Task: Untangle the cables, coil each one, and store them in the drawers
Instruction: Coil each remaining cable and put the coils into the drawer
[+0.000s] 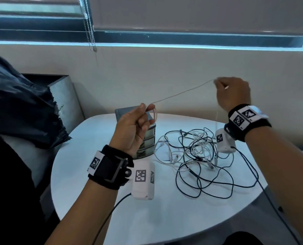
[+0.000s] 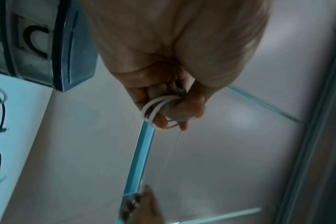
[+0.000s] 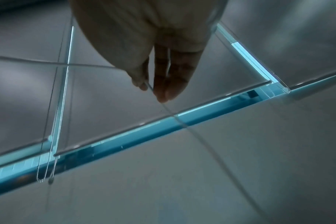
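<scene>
Coiling under way: left hand [image 1: 135, 127] fingers [image 2: 161, 121] hold white cable [image 1: 182, 93] loops; right hand [image 1: 233, 92] pinches its taut run. Next wrap needs slack. Tangle [image 1: 200, 156] on desk [image 1: 165, 218] beside drawers [image 1: 145, 144].

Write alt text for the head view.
Two raised hands stretch a thin white cable between them: the left hand holds small loops, the right hand pinches the far end. Below, tangled cables lie on a white table beside small drawers.
</scene>
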The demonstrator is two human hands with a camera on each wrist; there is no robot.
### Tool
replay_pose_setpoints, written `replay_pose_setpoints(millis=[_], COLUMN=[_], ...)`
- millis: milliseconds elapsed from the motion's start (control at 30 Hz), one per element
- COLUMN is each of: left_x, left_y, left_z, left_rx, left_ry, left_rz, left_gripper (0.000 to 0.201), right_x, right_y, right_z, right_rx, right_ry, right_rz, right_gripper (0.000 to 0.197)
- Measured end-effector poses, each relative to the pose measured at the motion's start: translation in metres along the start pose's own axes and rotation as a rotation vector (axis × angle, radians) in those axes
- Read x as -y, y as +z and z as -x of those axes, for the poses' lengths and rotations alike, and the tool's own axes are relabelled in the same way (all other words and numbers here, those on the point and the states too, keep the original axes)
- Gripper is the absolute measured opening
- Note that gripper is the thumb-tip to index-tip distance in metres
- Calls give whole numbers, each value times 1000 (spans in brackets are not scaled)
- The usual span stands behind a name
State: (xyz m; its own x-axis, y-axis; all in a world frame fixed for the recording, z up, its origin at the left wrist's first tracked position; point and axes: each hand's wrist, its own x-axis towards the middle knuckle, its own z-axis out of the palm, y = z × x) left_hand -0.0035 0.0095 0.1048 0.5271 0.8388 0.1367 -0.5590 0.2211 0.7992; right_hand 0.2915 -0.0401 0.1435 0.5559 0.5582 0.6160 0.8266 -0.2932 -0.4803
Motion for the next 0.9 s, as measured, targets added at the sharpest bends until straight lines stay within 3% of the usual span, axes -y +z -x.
replay_pose_setpoints(millis=[100,233,333,433,533,600,733,867,900], left_x=[6,13,11,6,4,8,17,16,14], left_y=[2,2,-1,-9,-22,-27,-31,-36,-38], left_z=[7,11,15,14,9,6,4,4,5], left_rx=[42,117,125,67,-7,-49,-104,-167,-181], left_ry=[5,-22,-58,-68,-64,-67,-73,-77,-76], left_rz=[-193,-315,-234,-57,-20,-28,-27,-63,-85], left_gripper=[30,29,31,31,29,29,28,28,28], right_x=[16,40,35,25,34,51,85,104,103], right_y=[-17,-28,-20,0,14,22,41,39,36], right_z=[-22,-38,-27,2,41,69,112,124,124], right_rx=[-135,-94,145,555,821,913,831,857,861], right_ry=[20,-57,-63,-74,-41,4,-84,350,368], right_rz=[-267,-205,31,202,-120,-427,-546,-1105,-1130], right_gripper=[37,28,24,23,12,20,19,33,31])
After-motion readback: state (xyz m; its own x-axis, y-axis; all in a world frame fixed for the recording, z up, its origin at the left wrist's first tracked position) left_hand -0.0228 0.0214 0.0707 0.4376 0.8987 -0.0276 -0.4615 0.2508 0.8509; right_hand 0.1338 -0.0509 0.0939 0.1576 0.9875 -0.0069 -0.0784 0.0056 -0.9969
